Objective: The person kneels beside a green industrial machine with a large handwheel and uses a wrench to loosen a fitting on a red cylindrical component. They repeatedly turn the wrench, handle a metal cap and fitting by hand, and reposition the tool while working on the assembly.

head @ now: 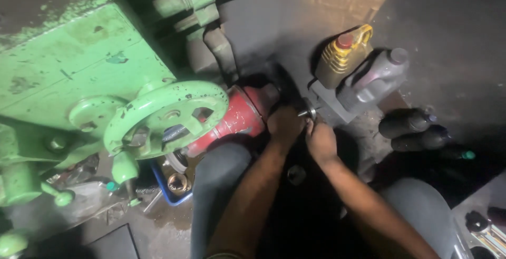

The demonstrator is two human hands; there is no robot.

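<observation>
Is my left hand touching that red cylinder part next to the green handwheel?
Touching. The head view shows the left hand pressed against the end of the red cylinder, with no gap between them.

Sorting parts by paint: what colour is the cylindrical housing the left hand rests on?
Red, the cylindrical housing under the left hand; clearest in the head view.

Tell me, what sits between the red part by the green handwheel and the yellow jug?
In the head view, the person's left hand and right hand lie there, fingers meeting around a small metal shaft end between the red part and the yellow jug.
</observation>
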